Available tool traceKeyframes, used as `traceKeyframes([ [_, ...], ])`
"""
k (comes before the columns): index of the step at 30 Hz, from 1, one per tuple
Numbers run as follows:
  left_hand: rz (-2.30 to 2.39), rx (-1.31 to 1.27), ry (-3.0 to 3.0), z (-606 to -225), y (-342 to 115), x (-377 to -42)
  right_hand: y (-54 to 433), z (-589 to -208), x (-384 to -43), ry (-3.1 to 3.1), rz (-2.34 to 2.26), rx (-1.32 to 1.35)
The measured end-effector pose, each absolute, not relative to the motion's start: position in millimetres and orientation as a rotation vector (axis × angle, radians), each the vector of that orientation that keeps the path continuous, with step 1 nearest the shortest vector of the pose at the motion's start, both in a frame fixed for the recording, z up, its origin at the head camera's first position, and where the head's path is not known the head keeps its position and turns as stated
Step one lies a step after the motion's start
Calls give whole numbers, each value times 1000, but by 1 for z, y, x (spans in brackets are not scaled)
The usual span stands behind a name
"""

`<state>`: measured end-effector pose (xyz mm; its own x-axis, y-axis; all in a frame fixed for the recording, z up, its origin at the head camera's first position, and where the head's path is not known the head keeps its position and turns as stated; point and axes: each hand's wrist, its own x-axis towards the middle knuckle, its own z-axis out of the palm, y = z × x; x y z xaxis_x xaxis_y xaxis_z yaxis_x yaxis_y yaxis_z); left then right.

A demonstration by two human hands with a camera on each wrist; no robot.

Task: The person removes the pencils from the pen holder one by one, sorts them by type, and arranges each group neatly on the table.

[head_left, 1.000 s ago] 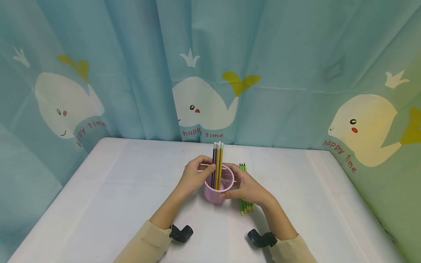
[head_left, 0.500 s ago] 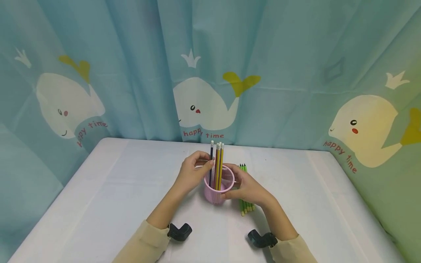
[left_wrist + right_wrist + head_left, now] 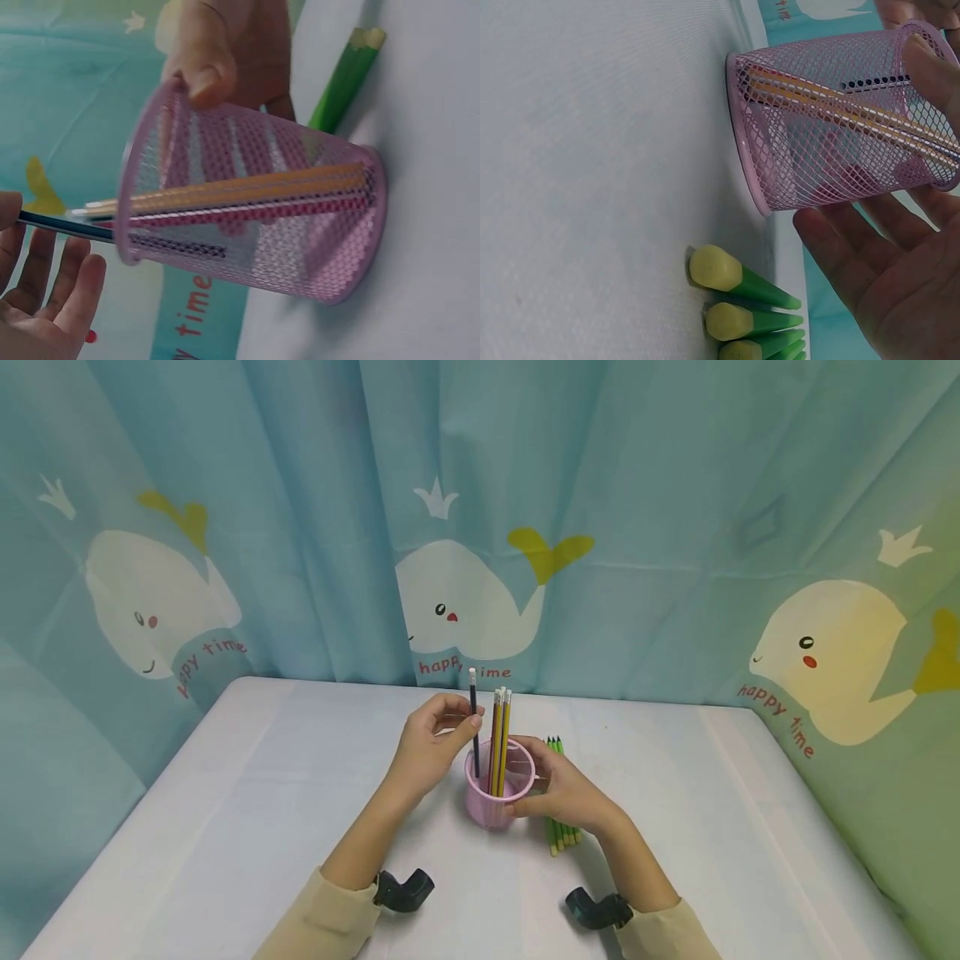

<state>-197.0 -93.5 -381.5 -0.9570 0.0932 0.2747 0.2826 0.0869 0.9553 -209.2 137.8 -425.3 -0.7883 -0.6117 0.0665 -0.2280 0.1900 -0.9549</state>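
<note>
A pink mesh pen cup [image 3: 487, 814] stands upright on the table, and my right hand [image 3: 564, 792] grips it around its right side, thumb near the rim. Between the thumb and fingers of my left hand [image 3: 423, 747] is a dark pencil [image 3: 475, 739], eraser end up. Its lower end is still inside the cup, raised above the cup's floor, as the left wrist view shows with the pencil [image 3: 67, 226] crossing the rim. Several yellow-and-dark striped pencils [image 3: 505, 727] and a reddish one lean together in the cup.
Several green pencils [image 3: 566, 837] lie side by side on the white table [image 3: 247, 802], just right of the cup and partly beneath my right hand. A blue curtain [image 3: 660, 460] with whale prints hangs behind the table's far edge.
My left hand has separated the dark pencil from the others, moving it left and upward. My right hand keeps its grip on the cup.
</note>
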Motion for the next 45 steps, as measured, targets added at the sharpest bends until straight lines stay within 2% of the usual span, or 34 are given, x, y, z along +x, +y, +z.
traceKeyframes([
  [14,-2046,-486,-2091,-357,-102,-186,138,-428,-211,2174,-1676,-769],
  [26,-2068,-475,-2039,-341,-117,-179,138,-428,-211,2191,-1671,-768],
  [45,-2095,-220,-2162,-357,-145,-199,139,-429,-212,2164,-1672,-783],
])
